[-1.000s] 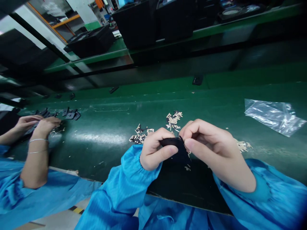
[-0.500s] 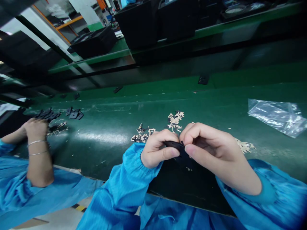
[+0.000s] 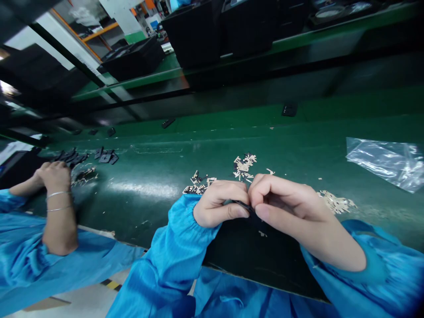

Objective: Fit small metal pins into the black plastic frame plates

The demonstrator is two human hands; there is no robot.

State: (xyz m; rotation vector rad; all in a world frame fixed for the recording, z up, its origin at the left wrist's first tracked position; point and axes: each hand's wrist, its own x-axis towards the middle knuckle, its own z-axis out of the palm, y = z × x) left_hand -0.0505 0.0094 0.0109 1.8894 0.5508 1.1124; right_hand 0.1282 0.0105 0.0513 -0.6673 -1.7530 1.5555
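A thin black part (image 3: 244, 205) is pinched between the thumb and fingers of my left hand (image 3: 222, 204), near the table's front edge. My right hand (image 3: 281, 201) meets it from the right, thumb and fingertips closed at the part's right end; whether a small piece is between them is hidden. Just beyond my hands lies a pile of small beige pieces (image 3: 244, 166). Black and beige pieces (image 3: 196, 189) lie beside my left hand. Another beige pile (image 3: 337, 202) is to the right of my right hand.
A clear plastic bag (image 3: 386, 161) lies on the green table (image 3: 149, 170) at the right. Black parts (image 3: 106, 155) are at the left, near another person's hands (image 3: 54, 174). Black bins (image 3: 195, 33) stand on the shelf above. One black part (image 3: 289, 109) lies at the back.
The black part is tilted flatter and shows less between my hands. My fingertips have drawn slightly closer together. The view has shifted a little.
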